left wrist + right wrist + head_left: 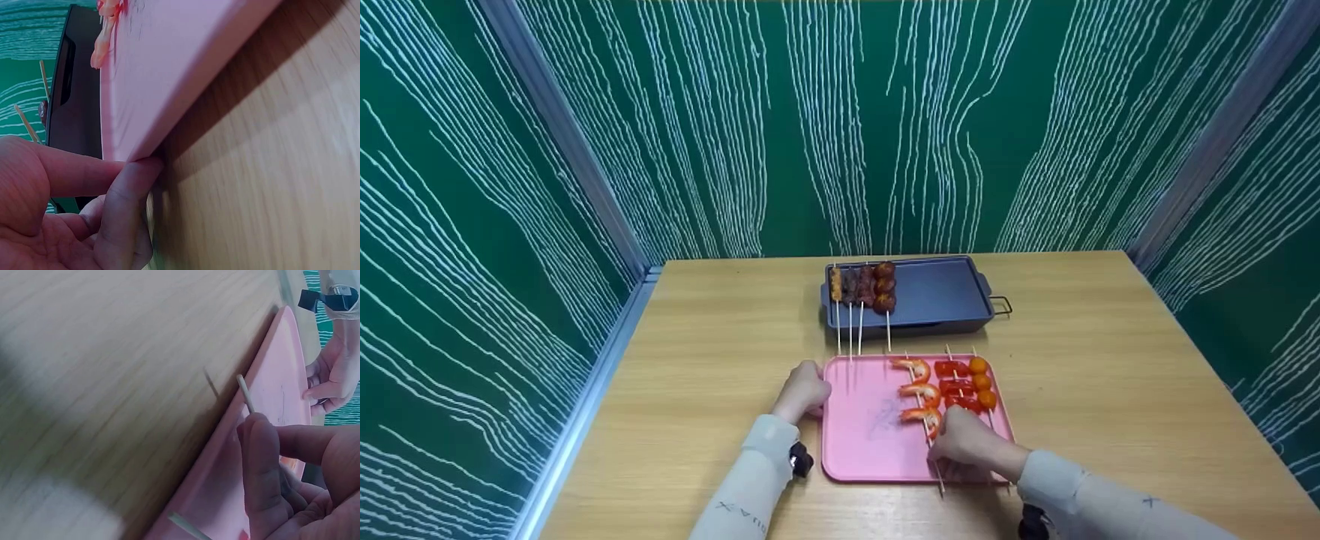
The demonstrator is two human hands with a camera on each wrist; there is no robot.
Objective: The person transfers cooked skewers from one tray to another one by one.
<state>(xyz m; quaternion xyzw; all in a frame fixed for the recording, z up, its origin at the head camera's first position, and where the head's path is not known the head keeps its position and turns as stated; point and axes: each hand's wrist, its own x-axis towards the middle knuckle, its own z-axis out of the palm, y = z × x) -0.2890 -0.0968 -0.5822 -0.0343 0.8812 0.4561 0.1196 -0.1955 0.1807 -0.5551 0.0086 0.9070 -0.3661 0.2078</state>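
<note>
A pink tray (859,442) lies on the wooden table, and my left hand (802,391) pinches its left edge between thumb and fingers (132,185). On the tray's right part are three skewers: a shrimp skewer (922,393), one with red pieces (955,387) and one with small orange balls (982,382). My right hand (969,439) pinches the lower stick (246,395) of the shrimp skewer, whose tip pokes past the tray's near rim. That hand hides the lower part of the red skewer.
Behind the tray stands a dark rectangular grill pan (941,289) with a wire handle (1001,304) on its right. Several browned skewers (866,285) lie across its left side, their sticks reaching toward the tray. Green patterned panels (825,127) enclose the table.
</note>
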